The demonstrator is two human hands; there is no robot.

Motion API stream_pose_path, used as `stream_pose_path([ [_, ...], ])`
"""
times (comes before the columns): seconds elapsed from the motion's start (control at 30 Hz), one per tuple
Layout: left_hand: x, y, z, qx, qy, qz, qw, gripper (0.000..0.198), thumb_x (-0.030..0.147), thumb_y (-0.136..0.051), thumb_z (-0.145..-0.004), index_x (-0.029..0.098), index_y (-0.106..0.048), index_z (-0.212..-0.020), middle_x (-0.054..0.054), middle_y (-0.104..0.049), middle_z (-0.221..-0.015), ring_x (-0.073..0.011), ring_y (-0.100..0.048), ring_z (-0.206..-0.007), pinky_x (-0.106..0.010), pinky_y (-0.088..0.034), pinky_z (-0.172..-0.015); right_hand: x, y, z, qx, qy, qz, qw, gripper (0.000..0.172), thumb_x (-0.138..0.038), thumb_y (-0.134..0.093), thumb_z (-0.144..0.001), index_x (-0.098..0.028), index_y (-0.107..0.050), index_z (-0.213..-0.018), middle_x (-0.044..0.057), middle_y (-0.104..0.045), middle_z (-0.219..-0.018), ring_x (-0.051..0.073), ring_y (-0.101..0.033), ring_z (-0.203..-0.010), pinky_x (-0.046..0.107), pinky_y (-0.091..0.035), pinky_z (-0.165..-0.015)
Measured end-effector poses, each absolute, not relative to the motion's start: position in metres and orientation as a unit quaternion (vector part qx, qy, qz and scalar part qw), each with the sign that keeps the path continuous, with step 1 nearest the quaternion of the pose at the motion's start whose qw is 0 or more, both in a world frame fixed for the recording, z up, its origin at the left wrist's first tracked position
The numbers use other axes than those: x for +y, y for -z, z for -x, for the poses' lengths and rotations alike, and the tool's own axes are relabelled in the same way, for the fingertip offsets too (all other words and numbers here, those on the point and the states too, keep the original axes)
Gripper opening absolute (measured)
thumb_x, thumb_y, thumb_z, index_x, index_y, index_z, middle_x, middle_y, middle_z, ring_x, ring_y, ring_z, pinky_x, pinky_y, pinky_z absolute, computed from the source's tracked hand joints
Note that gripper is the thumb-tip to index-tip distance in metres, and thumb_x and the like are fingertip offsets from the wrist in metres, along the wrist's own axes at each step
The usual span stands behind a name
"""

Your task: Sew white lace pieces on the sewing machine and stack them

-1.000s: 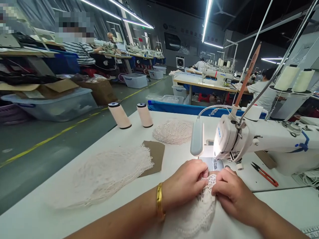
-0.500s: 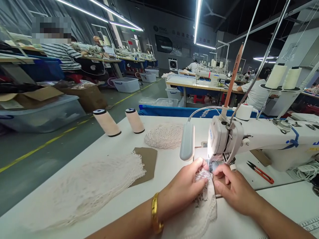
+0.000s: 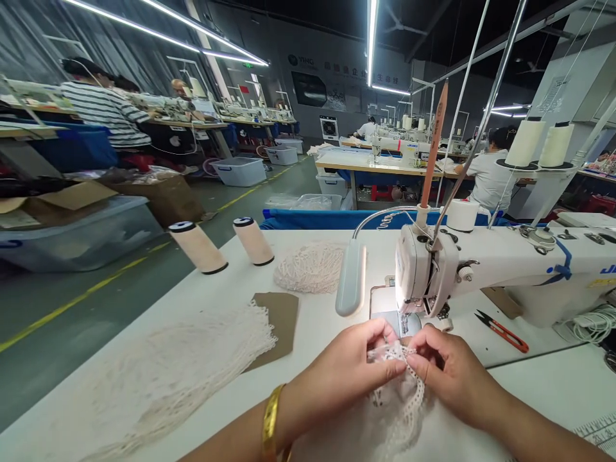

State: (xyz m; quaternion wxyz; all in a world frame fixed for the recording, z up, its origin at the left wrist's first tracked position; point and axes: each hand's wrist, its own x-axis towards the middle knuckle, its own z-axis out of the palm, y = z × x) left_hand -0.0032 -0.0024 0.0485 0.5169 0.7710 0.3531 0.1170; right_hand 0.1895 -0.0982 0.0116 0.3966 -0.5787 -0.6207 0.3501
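Note:
My left hand [image 3: 344, 367] and my right hand [image 3: 450, 372] both pinch a strip of white lace trim [image 3: 402, 401] just in front of the needle area of a white sewing machine [image 3: 486, 269]. The lace hangs down between my hands onto the white table [image 3: 553, 391]. A gold bangle [image 3: 270, 423] sits on my left wrist. The machine's lamp [image 3: 350, 285] lights the plate behind my fingers.
A fan of lace pieces [image 3: 192, 366] lies at the left on brown card [image 3: 274, 321]. A second lace pile [image 3: 308, 268] and two thread spools [image 3: 197, 247] stand behind. Red snips [image 3: 503, 330] lie at the right. Other people sew at far tables.
My hands have drawn back a little from the presser foot and lifted the lace end. The view has shifted slightly to the left and up.

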Motion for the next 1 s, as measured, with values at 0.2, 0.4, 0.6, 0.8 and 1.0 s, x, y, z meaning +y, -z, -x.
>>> stream_pose_path([
  [0.2, -0.004, -0.039, 0.000, 0.334, -0.118, -0.772, 0.528, 0.030, 0.047, -0.058, -0.084, 0.019, -0.065, -0.077, 0.000, -0.063, -0.076, -0.0188, -0.055, -0.077, -0.027, -0.042, -0.068, -0.102, -0.005, -0.186, -0.640, -0.272, 0.599, 0.396, 0.011, -0.035, -0.061, -0.098, -0.025, -0.064, -0.094, -0.002, -0.060, -0.078, 0.018, -0.054, -0.075, 0.028, -0.040, -0.068],
  [0.4, -0.007, -0.035, -0.001, 0.304, -0.139, -0.797, 0.503, 0.035, 0.048, -0.055, -0.090, 0.019, -0.065, -0.075, 0.002, -0.057, -0.071, -0.0157, -0.048, -0.070, -0.026, -0.037, -0.064, -0.103, -0.001, -0.184, -0.636, -0.255, 0.599, 0.415, 0.012, -0.034, -0.063, -0.098, -0.025, -0.064, -0.105, -0.001, -0.063, -0.085, 0.018, -0.056, -0.074, 0.029, -0.045, -0.068],
  [0.6, -0.009, -0.027, -0.001, 0.286, -0.144, -0.819, 0.477, 0.037, 0.048, -0.052, -0.094, 0.018, -0.065, -0.075, 0.001, -0.055, -0.070, -0.0162, -0.049, -0.069, -0.027, -0.036, -0.062, -0.103, 0.002, -0.183, -0.660, -0.208, 0.588, 0.419, 0.003, -0.025, -0.060, -0.097, -0.025, -0.063, -0.098, -0.002, -0.061, -0.080, 0.018, -0.055, -0.072, 0.029, -0.046, -0.070],
  [0.8, -0.012, -0.027, 0.000, 0.283, -0.152, -0.847, 0.424, 0.035, 0.041, -0.050, -0.096, 0.018, -0.063, -0.072, 0.001, -0.051, -0.067, -0.0159, -0.048, -0.066, -0.028, -0.035, -0.061, -0.102, 0.001, -0.183, -0.657, -0.219, 0.596, 0.407, 0.004, -0.023, -0.061, -0.096, -0.025, -0.060, -0.092, -0.002, -0.060, -0.079, 0.018, -0.055, -0.074, 0.029, -0.044, -0.070],
  [1.0, -0.011, -0.024, 0.000, 0.259, -0.160, -0.869, 0.389, 0.033, 0.037, -0.049, -0.097, 0.019, -0.065, -0.075, -0.001, -0.058, -0.069, -0.0162, -0.051, -0.066, -0.028, -0.037, -0.063, -0.101, -0.002, -0.182, -0.638, -0.261, 0.603, 0.402, 0.002, -0.025, -0.061, -0.094, -0.025, -0.060, -0.093, -0.002, -0.060, -0.079, 0.018, -0.054, -0.074, 0.030, -0.042, -0.069],
])
